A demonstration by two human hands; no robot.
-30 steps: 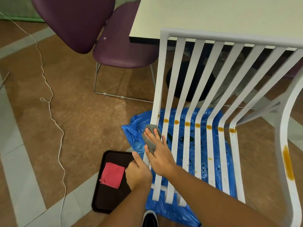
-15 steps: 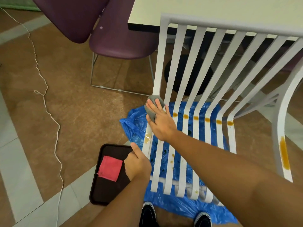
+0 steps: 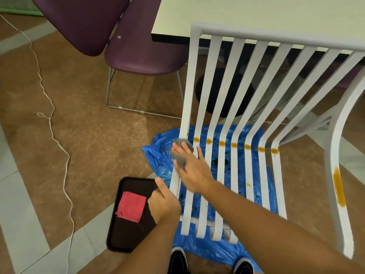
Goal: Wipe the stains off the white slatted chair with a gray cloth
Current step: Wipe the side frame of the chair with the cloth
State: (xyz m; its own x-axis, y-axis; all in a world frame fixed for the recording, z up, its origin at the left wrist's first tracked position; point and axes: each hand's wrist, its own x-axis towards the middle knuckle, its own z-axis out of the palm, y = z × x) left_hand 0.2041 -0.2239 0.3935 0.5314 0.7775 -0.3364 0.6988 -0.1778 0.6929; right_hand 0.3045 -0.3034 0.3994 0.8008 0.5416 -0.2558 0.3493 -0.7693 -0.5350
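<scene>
On the brown floor at far left, a thin white cord (image 3: 53,135) snakes past a dark brown rectangular tray (image 3: 122,232) that carries a folded pink cloth (image 3: 131,206). Behind them stand two purple shell chairs (image 3: 142,54) on wire legs. Just right of the tray, the left hand (image 3: 164,204) grips the outer left slat of the white slatted chair (image 3: 256,37), fingers curled round its edge and thumb pointing up along it. Above it, the gray cloth (image 3: 180,155) lies on the two leftmost seat slats, near the bend where seat meets back, pinned under the right hand (image 3: 194,173), whose fingers are straight, spread apart and pressed flat on it. A row of orange stains (image 3: 234,144) crosses the slats to the right of the cloth, with smaller spots lower on the seat. A crumpled blue plastic sheet (image 3: 158,153) lies under the chair, and two black shoes (image 3: 177,260) stand at its near edge. A pale bench (image 3: 256,14) sits behind the chair back. On the right armrest runs a long orange streak (image 3: 338,186).
</scene>
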